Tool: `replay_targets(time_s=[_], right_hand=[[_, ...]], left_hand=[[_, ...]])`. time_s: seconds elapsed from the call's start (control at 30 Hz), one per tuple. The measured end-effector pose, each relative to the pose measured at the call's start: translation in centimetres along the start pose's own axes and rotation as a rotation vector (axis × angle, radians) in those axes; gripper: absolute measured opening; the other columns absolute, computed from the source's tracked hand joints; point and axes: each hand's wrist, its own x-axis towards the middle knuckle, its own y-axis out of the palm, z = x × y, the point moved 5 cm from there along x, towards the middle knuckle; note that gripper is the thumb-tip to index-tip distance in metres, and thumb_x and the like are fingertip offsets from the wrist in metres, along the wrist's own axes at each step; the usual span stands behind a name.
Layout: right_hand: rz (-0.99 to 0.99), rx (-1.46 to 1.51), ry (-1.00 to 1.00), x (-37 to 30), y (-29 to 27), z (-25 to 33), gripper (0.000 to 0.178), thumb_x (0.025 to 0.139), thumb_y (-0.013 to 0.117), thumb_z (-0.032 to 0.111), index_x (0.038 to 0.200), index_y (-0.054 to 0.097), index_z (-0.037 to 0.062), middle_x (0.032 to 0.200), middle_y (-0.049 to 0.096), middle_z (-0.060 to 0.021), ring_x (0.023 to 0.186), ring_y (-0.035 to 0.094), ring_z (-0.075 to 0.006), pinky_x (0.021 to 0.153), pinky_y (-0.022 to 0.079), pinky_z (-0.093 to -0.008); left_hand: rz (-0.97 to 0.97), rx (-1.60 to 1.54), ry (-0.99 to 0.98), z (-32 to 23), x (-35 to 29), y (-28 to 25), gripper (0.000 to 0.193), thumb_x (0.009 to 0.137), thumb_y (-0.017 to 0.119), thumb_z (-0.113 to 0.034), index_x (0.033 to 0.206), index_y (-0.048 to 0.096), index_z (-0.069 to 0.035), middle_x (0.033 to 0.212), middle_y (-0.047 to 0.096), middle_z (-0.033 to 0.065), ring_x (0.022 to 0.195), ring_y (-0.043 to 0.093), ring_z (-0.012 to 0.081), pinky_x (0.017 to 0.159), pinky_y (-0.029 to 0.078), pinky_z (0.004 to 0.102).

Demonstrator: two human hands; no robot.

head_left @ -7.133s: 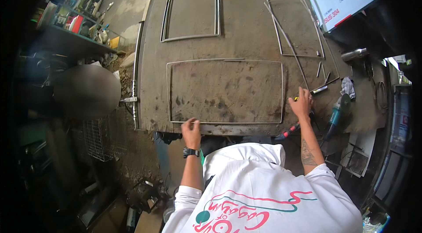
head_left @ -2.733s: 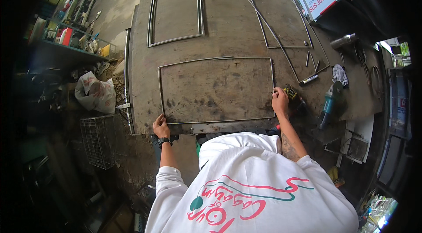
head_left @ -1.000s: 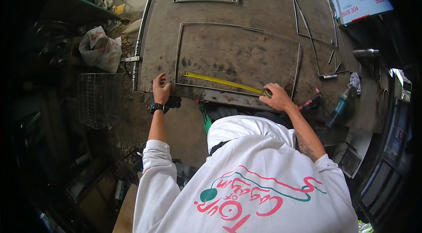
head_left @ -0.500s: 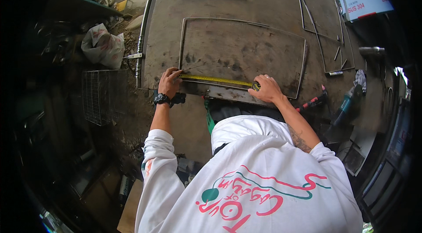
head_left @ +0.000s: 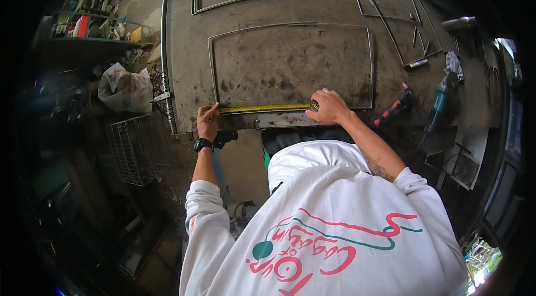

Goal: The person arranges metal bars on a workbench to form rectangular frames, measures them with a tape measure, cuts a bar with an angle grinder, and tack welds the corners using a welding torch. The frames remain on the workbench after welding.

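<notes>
A yellow tape measure blade [head_left: 262, 108] is drawn out along the near side of a thin metal rectangular frame [head_left: 372, 67] lying on the worktable. At the frame's near left corner, my left hand [head_left: 207, 122] pinches the blade's end, its fingertips partly hiding it. My right hand [head_left: 330, 106] is closed around the tape measure's case [head_left: 314, 107], toward the right of that same side. The case is mostly covered by the fingers. A black watch [head_left: 201, 143] is on my left wrist.
Another metal frame [head_left: 231, 2] lies farther back, and crossed thin rods [head_left: 385, 22] lie at the far right. To the right are a red-and-black hammer [head_left: 391, 112] and a teal angle grinder [head_left: 438, 102]. A white plastic bag [head_left: 124, 88] and wire cage [head_left: 125, 151] stand left of the table.
The view has turned, so the table and frame appear shifted left and straighter. Both hands keep their places on the tape measure, with the blade still stretched along the frame's near side.
</notes>
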Motion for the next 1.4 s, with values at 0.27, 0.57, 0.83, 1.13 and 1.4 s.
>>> replay_targets(time_s=[0.27, 0.57, 0.83, 1.13, 1.4], right_hand=[[0.075, -0.047, 0.019, -0.4, 0.0, -1.1, 0.061, 0.082, 0.069, 0.053, 0.111, 0.073, -0.0007, 0.117, 0.071, -0.0224, 0.116, 0.065, -0.0389, 0.104, 0.05, -0.048], [0.097, -0.007, 0.218, -9.4, -8.5, -16.0, 0.053, 0.078, 0.077, 0.045, 0.112, 0.075, 0.0037, 0.116, 0.073, -0.0225, 0.114, 0.067, -0.0405, 0.1, 0.053, -0.0471], [0.127, -0.049, 0.232, -10.7, -8.5, -19.2, 0.053, 0.08, 0.08, 0.043, 0.117, 0.073, 0.0055, 0.122, 0.071, -0.0192, 0.122, 0.062, -0.0381, 0.105, 0.049, -0.0457], [0.102, -0.126, 0.358, -10.9, -8.6, -17.2, 0.053, 0.078, 0.084, 0.044, 0.115, 0.073, 0.0079, 0.12, 0.067, -0.0153, 0.12, 0.064, -0.0377, 0.1, 0.052, -0.0473], [0.056, -0.119, 0.438, -11.4, -9.0, -17.3, 0.052, 0.078, 0.085, 0.039, 0.119, 0.075, 0.0083, 0.125, 0.067, -0.0156, 0.122, 0.064, -0.0374, 0.101, 0.052, -0.049]], left_hand=[[-0.006, -0.075, -0.17, 0.0, 1.2, 1.0, 0.026, 0.099, 0.073, -0.012, 0.123, 0.081, -0.018, 0.108, 0.071, 0.0088, 0.092, 0.071, 0.0264, 0.083, 0.057, 0.039], [0.067, 0.127, -0.079, -1.5, 1.7, -0.8, 0.025, 0.098, 0.072, -0.016, 0.121, 0.082, -0.021, 0.102, 0.07, 0.0102, 0.092, 0.071, 0.0258, 0.083, 0.057, 0.0391], [0.1, 0.096, -0.137, -0.8, 3.1, -1.2, 0.025, 0.099, 0.073, -0.016, 0.122, 0.082, -0.019, 0.106, 0.07, 0.011, 0.096, 0.073, 0.0238, 0.085, 0.057, 0.0365], [0.132, 0.084, -0.205, 1.1, 3.2, -1.4, 0.029, 0.099, 0.073, -0.015, 0.126, 0.081, -0.022, 0.111, 0.069, 0.01, 0.094, 0.073, 0.0237, 0.085, 0.059, 0.0364], [0.157, 0.155, -0.195, 2.0, 3.6, -1.5, 0.03, 0.097, 0.074, -0.017, 0.125, 0.081, -0.023, 0.11, 0.07, 0.0113, 0.097, 0.074, 0.0255, 0.087, 0.059, 0.0378]])
